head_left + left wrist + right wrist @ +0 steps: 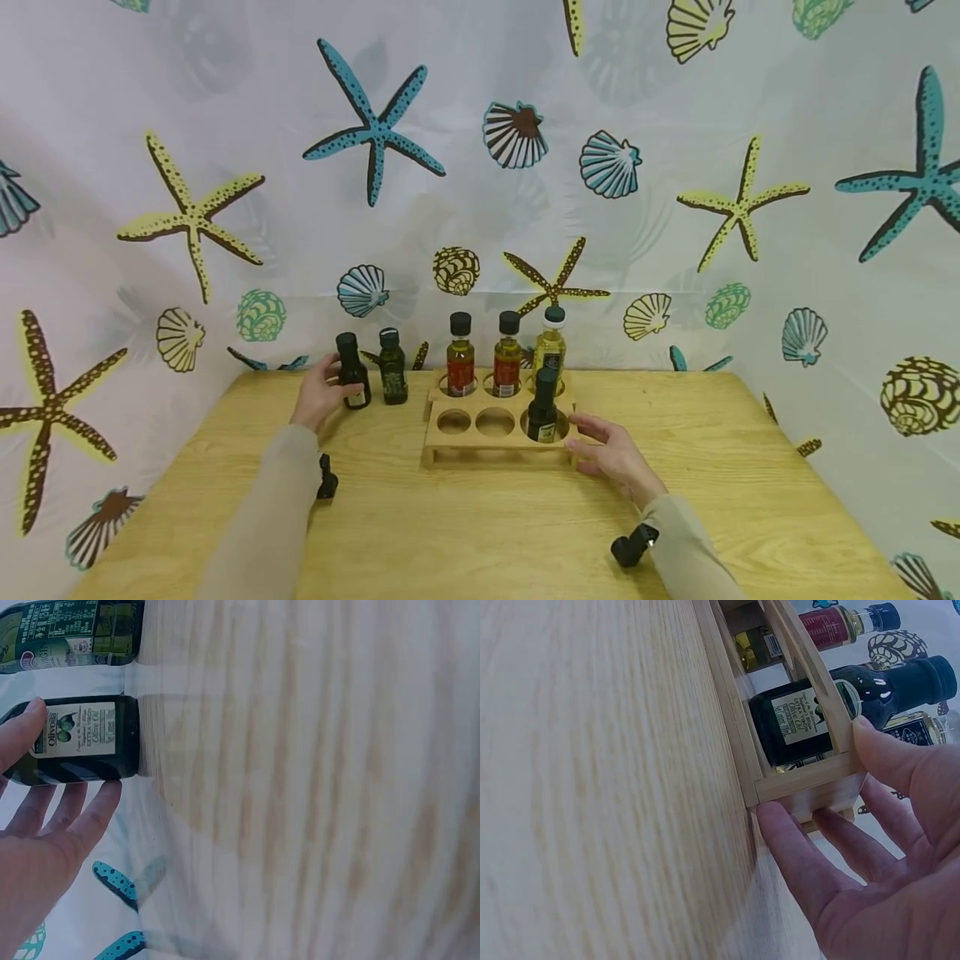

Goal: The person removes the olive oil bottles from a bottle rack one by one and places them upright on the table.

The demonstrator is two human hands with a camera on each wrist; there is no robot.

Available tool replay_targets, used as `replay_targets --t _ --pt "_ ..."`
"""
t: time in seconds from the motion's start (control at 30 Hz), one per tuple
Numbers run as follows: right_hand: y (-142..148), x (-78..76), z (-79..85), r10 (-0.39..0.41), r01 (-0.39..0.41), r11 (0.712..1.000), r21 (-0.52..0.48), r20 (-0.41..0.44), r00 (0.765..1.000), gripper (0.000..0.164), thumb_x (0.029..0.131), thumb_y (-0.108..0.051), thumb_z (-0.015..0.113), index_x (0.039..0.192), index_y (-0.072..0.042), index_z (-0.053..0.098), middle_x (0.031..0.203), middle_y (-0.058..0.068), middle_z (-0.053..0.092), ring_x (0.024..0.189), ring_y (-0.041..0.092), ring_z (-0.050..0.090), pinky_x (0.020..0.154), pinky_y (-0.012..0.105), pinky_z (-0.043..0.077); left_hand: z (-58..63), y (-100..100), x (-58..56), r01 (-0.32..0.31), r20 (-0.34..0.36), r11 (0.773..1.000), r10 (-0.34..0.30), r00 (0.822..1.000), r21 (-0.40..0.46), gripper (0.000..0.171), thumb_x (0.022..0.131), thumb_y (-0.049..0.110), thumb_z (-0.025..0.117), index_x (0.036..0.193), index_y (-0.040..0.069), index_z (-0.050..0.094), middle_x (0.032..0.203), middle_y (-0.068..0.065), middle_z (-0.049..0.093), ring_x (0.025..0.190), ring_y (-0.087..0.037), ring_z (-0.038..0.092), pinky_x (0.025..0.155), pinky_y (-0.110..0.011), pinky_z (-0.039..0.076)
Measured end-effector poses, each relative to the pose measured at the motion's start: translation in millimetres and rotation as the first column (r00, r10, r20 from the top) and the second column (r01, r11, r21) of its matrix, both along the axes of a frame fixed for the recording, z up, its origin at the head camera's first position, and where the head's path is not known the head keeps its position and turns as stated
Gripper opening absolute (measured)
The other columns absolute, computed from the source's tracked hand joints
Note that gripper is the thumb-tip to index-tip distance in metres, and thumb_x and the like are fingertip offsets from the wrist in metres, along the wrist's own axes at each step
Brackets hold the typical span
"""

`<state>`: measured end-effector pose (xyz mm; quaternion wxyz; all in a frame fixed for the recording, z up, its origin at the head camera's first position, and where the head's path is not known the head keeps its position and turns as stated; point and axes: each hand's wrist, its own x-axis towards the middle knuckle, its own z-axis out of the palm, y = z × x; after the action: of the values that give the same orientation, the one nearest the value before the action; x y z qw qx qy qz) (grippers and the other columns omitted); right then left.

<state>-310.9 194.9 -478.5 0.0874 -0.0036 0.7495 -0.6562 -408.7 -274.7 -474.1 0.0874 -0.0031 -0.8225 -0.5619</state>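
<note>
At the back left, my left hand (321, 390) grips a dark olive oil bottle (353, 372), thumb across its front and fingers along its left side. Its pale label with green olives (66, 731) faces the left wrist view. Just to its right stands a green glass bottle (392, 371). My right hand (611, 454) is at the right end of a two-tier wooden rack (480, 445), its fingers spread and the fingertips at the end piece. Another dark olive oil bottle (799, 716) stands in the front tier's right hole, close to my right thumb.
In the rack's back tier stand two red-labelled bottles (461, 358) and a yellow oil bottle with a dark cap (551, 342). Two round holes (453, 422) show in the front tier. A patterned curtain (480, 208) hangs behind the wooden table (450, 533).
</note>
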Motion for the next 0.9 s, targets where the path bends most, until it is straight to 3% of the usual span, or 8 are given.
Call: replay_targets --t 0.17,0.63,0.9 --pt "0.4 0.4 -3.2 0.007 -0.007 1.0 -0.005 -0.004 1.0 0.052 0.08 -0.02 0.069 0.128 -0.015 0.052 0.138 0.016 0.038 0.114 0.031 0.049 0.077 0.041 0.05 -4.3 -0.1 -1.2 -0.021 0.005 1.0 0.021 1.0 0.005 0.081 0.081 0.006 0.067 0.145 0.011 0.019 0.135 -0.027 0.034 0.12 -0.046 0.036 0.091 -0.054 0.037" --pt "1.2 0.2 -1.2 0.009 -0.009 1.0 -0.005 -0.009 1.0 0.052 0.08 -0.019 0.069 0.129 -0.015 0.052 0.139 0.018 0.035 0.115 0.032 0.047 0.077 0.041 0.05 -1.7 -2.8 -4.8 -0.009 0.03 1.0 0.01 1.0 -0.029 0.08 0.083 0.01 0.066 0.146 0.016 0.018 0.139 -0.024 0.028 0.123 -0.045 0.032 0.093 -0.053 0.037" --pt "2.4 -0.8 -2.5 0.008 -0.008 1.0 -0.003 -0.002 1.0 0.052 0.08 -0.02 0.069 0.129 -0.015 0.052 0.139 0.018 0.036 0.115 0.032 0.048 0.077 0.041 0.05 -0.4 -6.7 -7.3 0.014 0.03 0.998 -0.012 0.999 -0.062 0.078 0.083 0.01 0.066 0.145 0.013 0.02 0.138 -0.025 0.03 0.121 -0.045 0.034 0.092 -0.054 0.037"
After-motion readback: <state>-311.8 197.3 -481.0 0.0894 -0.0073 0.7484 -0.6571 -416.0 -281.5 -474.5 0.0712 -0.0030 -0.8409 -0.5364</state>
